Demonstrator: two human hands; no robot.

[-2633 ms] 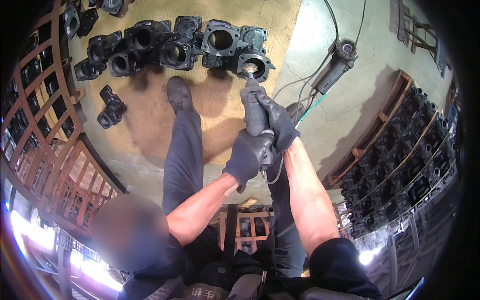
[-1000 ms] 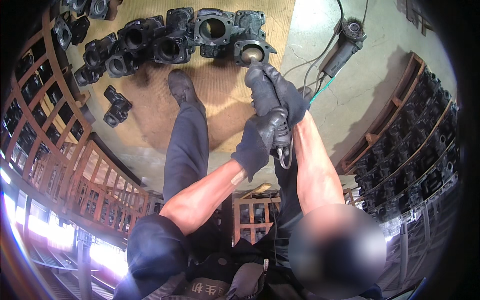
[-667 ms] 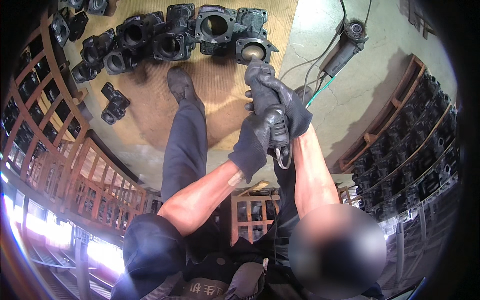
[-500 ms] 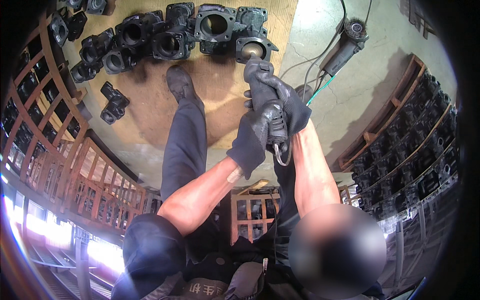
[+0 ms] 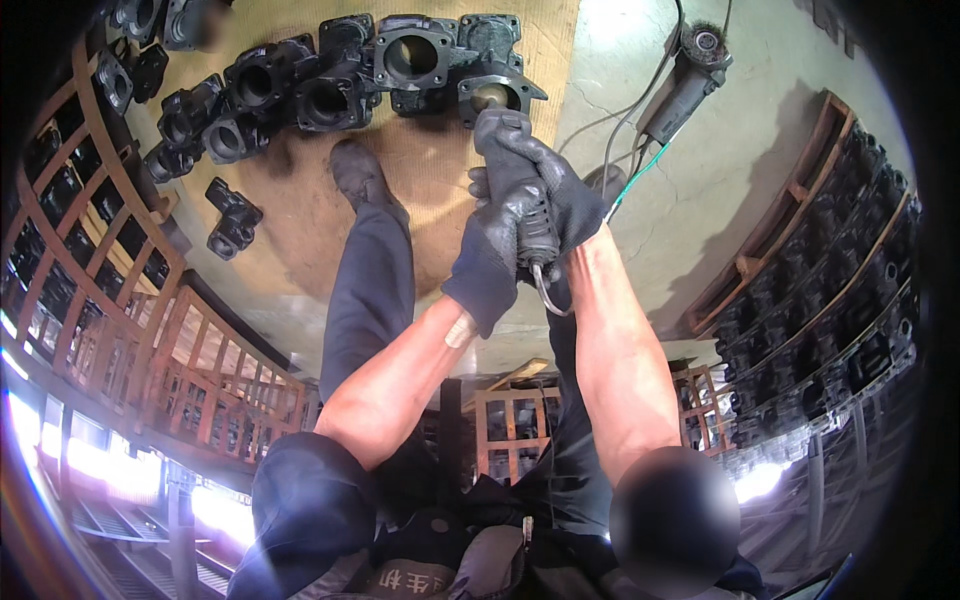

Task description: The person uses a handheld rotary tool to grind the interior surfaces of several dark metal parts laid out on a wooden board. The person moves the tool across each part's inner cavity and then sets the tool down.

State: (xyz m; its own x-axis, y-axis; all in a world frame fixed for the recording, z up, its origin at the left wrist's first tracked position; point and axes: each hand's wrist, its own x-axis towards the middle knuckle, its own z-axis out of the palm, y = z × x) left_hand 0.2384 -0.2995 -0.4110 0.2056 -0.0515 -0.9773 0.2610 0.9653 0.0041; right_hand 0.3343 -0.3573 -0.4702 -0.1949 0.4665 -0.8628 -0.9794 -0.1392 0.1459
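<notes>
Glare whitens the floor (image 5: 622, 62) beyond the right edge of the mat (image 5: 300, 210); fisheye distortion bows the wooden crates (image 5: 158, 348).

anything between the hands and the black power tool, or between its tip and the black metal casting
Nothing visible: the black-gloved left hand and black-gloved right hand grip the black cylindrical power tool, and its tan rounded tip sits inside the black flanged metal casting.
</notes>
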